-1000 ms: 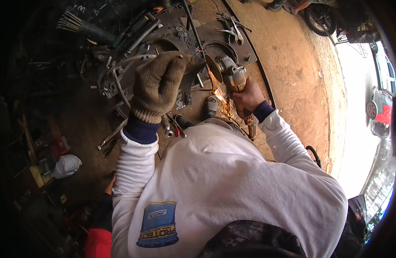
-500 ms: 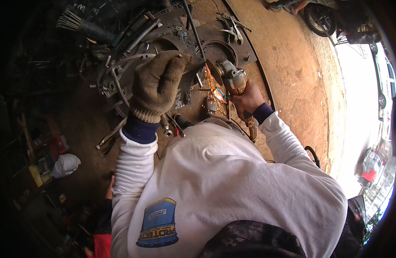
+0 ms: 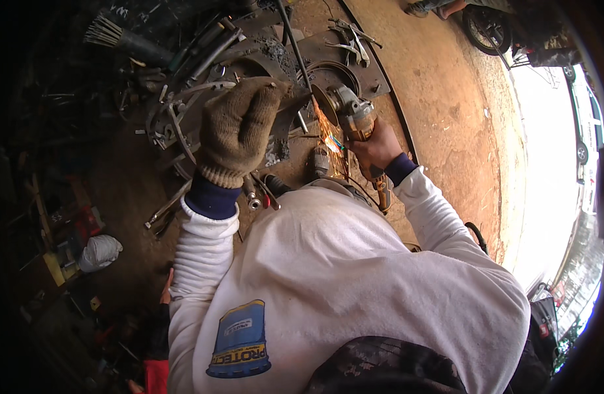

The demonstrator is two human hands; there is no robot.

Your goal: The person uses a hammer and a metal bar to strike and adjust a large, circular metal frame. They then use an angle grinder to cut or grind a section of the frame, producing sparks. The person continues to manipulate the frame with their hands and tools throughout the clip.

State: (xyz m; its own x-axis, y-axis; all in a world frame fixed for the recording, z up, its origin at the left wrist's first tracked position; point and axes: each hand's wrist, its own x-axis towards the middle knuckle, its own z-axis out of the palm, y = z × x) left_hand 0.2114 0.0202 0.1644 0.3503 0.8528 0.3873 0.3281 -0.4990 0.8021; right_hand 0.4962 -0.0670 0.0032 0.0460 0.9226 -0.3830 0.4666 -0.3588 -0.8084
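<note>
My right hand (image 3: pixel 381 144), bare, is closed around the body of an angle grinder (image 3: pixel 358 119) with a yellow and dark casing. Its thin disc (image 3: pixel 325 105) meets the end of a dark metal piece (image 3: pixel 294 100), and orange sparks (image 3: pixel 327 131) stream down toward me. My left hand (image 3: pixel 239 134), in a brown knit glove, is closed on the other end of that piece; the fingers hide most of it. A long dark rod (image 3: pixel 294 46) slants down from the top edge to the disc.
Locking pliers (image 3: pixel 361 49) and coiled wire (image 3: pixel 328 69) lie on the steel plate beyond the grinder. Curved metal parts (image 3: pixel 177 125) and a bundle of rods (image 3: pixel 105 31) clutter the left. A shoe (image 3: pixel 320 159) is below the sparks. A motorcycle wheel (image 3: pixel 487 29) stands far right.
The grinder and my right hand have shifted very slightly, and the spark stream is denser and brighter. My left hand has stayed nearly still.
</note>
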